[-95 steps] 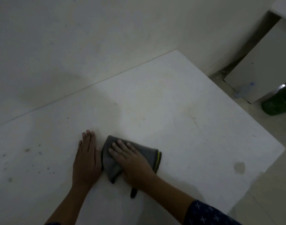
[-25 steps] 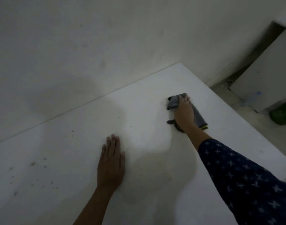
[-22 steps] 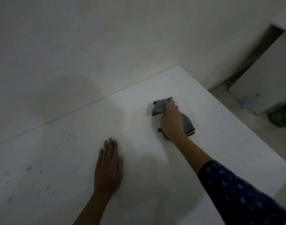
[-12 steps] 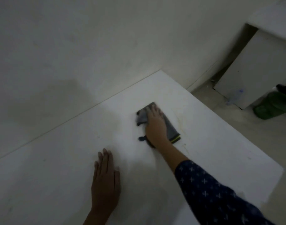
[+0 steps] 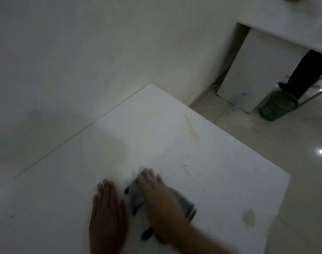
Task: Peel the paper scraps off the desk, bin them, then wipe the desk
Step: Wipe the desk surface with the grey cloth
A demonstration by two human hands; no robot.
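Note:
A grey cloth [image 5: 135, 199] with a yellow-green edge lies on the white desk [image 5: 175, 140]. My right hand [image 5: 160, 204] presses flat on top of it with the fingers spread, and covers most of it. My left hand [image 5: 107, 219] rests palm down on the desk just left of the cloth, holding nothing. A yellowish streak [image 5: 191, 129] marks the desk near its far corner. A round stain [image 5: 249, 217] sits near the right edge. The image is motion-blurred around my right hand.
A white wall runs along the desk's far side. On the tiled floor at the right stand a green bin [image 5: 277, 107], a plastic bottle [image 5: 239, 101] and a white cabinet [image 5: 262, 74]. A person's dark trouser leg [image 5: 306, 72] is by the bin.
My right hand has dragged the cloth from the desk's far right part back toward me, close beside my left hand. The left hand has stayed flat on the desk.

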